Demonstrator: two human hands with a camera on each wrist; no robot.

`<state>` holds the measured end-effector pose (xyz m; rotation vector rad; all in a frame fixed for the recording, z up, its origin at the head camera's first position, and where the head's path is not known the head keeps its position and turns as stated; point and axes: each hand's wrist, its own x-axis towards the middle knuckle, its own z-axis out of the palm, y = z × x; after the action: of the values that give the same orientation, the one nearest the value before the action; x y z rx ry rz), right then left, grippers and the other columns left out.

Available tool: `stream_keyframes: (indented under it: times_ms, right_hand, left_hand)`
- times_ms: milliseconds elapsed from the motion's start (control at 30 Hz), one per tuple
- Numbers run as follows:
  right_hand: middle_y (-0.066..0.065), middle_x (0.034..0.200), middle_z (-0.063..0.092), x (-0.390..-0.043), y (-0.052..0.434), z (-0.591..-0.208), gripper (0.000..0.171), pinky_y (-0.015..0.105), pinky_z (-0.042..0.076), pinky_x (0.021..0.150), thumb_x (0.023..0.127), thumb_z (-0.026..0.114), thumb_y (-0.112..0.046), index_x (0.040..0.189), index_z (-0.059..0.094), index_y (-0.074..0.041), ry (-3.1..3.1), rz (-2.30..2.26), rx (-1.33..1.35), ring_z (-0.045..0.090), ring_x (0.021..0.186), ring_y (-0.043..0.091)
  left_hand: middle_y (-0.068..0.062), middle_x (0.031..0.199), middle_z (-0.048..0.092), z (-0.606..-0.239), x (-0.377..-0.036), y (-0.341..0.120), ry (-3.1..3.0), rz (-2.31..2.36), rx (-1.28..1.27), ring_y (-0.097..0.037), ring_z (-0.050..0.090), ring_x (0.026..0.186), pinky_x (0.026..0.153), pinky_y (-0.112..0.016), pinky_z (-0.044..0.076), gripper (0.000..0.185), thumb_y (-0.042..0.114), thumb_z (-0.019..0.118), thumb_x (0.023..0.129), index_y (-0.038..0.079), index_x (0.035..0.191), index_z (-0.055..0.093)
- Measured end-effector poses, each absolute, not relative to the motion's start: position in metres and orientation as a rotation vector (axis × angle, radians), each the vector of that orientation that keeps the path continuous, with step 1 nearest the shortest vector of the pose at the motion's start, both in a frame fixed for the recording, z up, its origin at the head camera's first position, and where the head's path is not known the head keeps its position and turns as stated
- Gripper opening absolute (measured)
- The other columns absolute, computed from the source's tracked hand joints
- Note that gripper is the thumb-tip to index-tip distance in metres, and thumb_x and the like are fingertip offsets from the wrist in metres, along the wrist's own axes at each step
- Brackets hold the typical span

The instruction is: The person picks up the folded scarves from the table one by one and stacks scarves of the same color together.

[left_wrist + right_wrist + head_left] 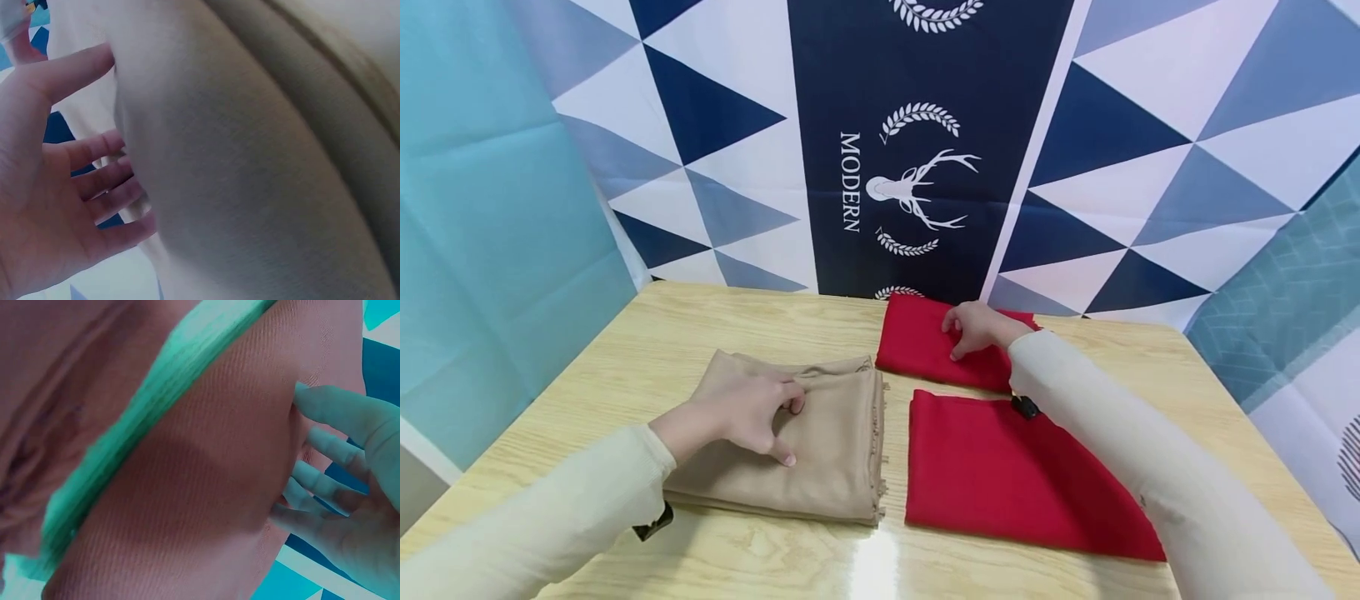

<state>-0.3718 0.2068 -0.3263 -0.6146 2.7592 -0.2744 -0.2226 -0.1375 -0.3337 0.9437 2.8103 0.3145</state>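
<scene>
A folded beige scarf [831, 450] with a fringed right edge lies left of centre on the table. My left hand [748, 417] rests over it, thumb and fingers spread apart; in the left wrist view the fingertips [134, 187] touch the beige fabric [231, 162]. At the back lies a folded red scarf [913, 333], with fringe at its far right corner. My right hand [973, 327] is on top of it, thumb and fingers apart. In the colour-tinted right wrist view, the fingertips [306, 394] meet the fabric [187, 481].
A second folded red cloth [992, 475] lies nearer on the right, partly beneath my right sleeve [1120, 442]. The light wooden table [647, 333] ends at a patterned curtain [895, 150] behind. Blue-green fabric [482, 233] hangs along the left side.
</scene>
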Motion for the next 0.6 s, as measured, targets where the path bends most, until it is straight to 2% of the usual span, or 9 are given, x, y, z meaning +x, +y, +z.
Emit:
stream_keyframes:
  times_ms: [200,400,600]
  right_hand:
    - [0.023,0.117,0.057,-0.365,0.206,-0.324,0.051,0.042,0.054,0.092,0.078,0.077,-0.012,0.123,0.058,0.0,2.75,-0.235,-0.608,0.054,0.106,0.032]
    - [0.024,0.12,0.057,-0.359,0.21,-0.319,0.052,0.045,0.051,0.096,0.08,0.071,-0.009,0.128,0.055,0.002,2.738,-0.149,-0.647,0.053,0.107,0.033]
    - [0.024,0.122,0.057,-0.353,0.212,-0.313,0.047,0.048,0.048,0.1,0.084,0.068,-0.011,0.127,0.056,0.001,2.709,-0.145,-0.624,0.054,0.109,0.034]
  left_hand:
    - [0.001,0.083,0.054,-0.331,-0.229,-0.141,2.749,0.41,1.012,-0.009,0.046,0.073,0.067,-0.019,0.038,0.044,0.044,0.083,0.068,0.013,0.088,0.058]
    - [0.0,0.077,0.06,-0.324,-0.24,-0.138,2.677,0.516,0.999,-0.008,0.052,0.071,0.066,-0.019,0.042,0.03,0.037,0.072,0.084,0.01,0.088,0.061]
    - [0.004,0.074,0.063,-0.308,-0.247,-0.132,2.631,0.46,0.995,-0.005,0.055,0.069,0.067,-0.02,0.045,0.017,0.029,0.066,0.089,0.012,0.088,0.064]
